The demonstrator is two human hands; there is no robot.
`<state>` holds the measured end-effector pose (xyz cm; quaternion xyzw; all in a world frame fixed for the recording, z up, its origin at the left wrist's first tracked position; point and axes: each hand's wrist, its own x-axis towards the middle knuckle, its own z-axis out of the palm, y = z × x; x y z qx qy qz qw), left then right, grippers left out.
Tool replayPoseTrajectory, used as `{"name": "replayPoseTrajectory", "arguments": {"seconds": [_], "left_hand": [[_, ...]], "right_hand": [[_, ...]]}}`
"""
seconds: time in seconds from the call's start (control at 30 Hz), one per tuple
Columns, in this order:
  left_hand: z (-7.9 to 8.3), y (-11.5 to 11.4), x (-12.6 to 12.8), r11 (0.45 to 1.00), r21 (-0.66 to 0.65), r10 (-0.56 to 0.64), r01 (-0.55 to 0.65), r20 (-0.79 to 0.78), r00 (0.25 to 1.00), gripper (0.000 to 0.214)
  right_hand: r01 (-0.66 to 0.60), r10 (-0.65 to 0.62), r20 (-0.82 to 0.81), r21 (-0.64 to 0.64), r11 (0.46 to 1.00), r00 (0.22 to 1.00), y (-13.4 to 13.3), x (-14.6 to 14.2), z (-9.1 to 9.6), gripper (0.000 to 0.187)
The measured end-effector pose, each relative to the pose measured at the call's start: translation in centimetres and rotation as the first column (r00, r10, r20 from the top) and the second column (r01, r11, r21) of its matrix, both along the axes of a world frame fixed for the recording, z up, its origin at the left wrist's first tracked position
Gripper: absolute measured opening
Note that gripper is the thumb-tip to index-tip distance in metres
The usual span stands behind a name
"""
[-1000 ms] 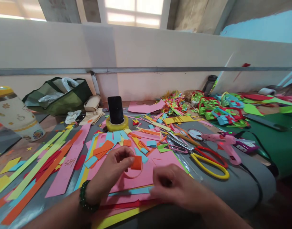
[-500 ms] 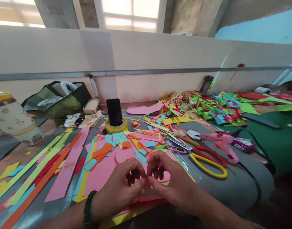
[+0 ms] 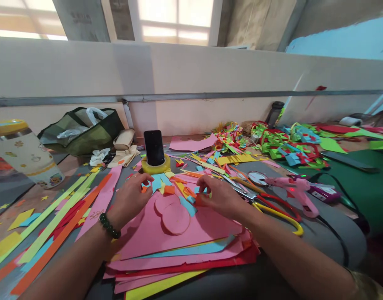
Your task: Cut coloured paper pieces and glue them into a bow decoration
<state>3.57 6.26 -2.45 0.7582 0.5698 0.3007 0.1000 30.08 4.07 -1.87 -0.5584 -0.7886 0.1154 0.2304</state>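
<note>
My left hand, with a dark bead bracelet on its wrist, rests on the heap of paper scraps, fingers spread, fingertips touching blue and orange scraps. My right hand lies opposite with fingers curled, pinching a small paper scrap at the edge of the heap. Between the hands two pink paper circles overlap on a stack of pink sheets. Red, blue and yellow sheets lie under that stack.
A phone stands in a yellow tape roll behind the scraps. Scissors with red and yellow handles and a pink glue gun lie to the right. Long paper strips, a printed cup and a green bag are at left.
Both hands moved away from me, from the near edge of the pink sheets to the scrap heap, and parted. The orange piece they held together is out of sight. The pink circles are uncovered.
</note>
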Motion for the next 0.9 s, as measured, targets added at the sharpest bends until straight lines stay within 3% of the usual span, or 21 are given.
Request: {"name": "replayPoseTrajectory", "arguments": {"seconds": [0.17,0.4,0.53,0.73,0.9], "left_hand": [[-0.3,0.0,0.2,1.000,0.006,-0.009,0.010,-0.137,0.991,0.029],[-1.4,-0.6,3.1,0.992,0.071,-0.075,0.107,-0.354,0.932,0.045],[-1.8,-0.5,4.0,0.991,0.023,-0.114,0.134,-0.407,0.906,0.028],[0.0,0.2,4.4,0.992,0.033,-0.104,0.123,-0.348,0.932,0.022],[1.4,0.6,7.0,0.976,0.055,-0.184,0.209,-0.288,0.940,0.026]], "right_hand": [[0.073,-0.076,0.023,0.116,0.991,0.997,0.0,0.4,-0.2,0.019],[0.068,0.000,-0.223,0.297,0.952,0.975,0.5,0.7,0.1,0.008],[0.108,-0.009,-0.337,0.277,0.955,0.942,0.6,1.1,-0.5,0.010],[0.140,-0.010,-0.454,0.252,0.958,0.891,0.7,2.1,-0.8,0.013],[0.133,-0.001,-0.474,0.245,0.960,0.880,0.5,2.2,-0.8,0.013]]}}
